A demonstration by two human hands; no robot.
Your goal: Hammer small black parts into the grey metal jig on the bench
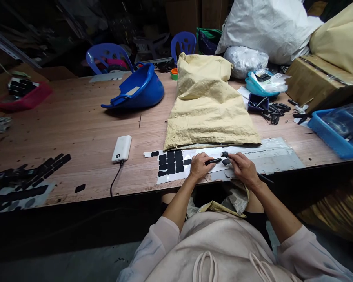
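Note:
My left hand [200, 166] is closed round a slim black pen-shaped piece [213, 161], whose tip points right. Across from it, my right hand [243, 167] pinches a small dark round piece [224, 154] between thumb and fingers; its exact kind is too small to tell. Just under those fingertips lies a dark rounded patch [226, 161]. Both hands are over a white backing sheet [191, 178] at the table's front edge. Rows of black rounded-rectangle stickers [171, 162] sit on the sheet, left of my left hand.
A large beige sack [208, 105] lies just beyond the sheet. Left of it are a white power bank [122, 149] with a cable and a blue scoop-like basin [144, 88]. Black pieces [273, 113] and a blue basket [335, 135] lie right. More black stickers [32, 192] lie far left.

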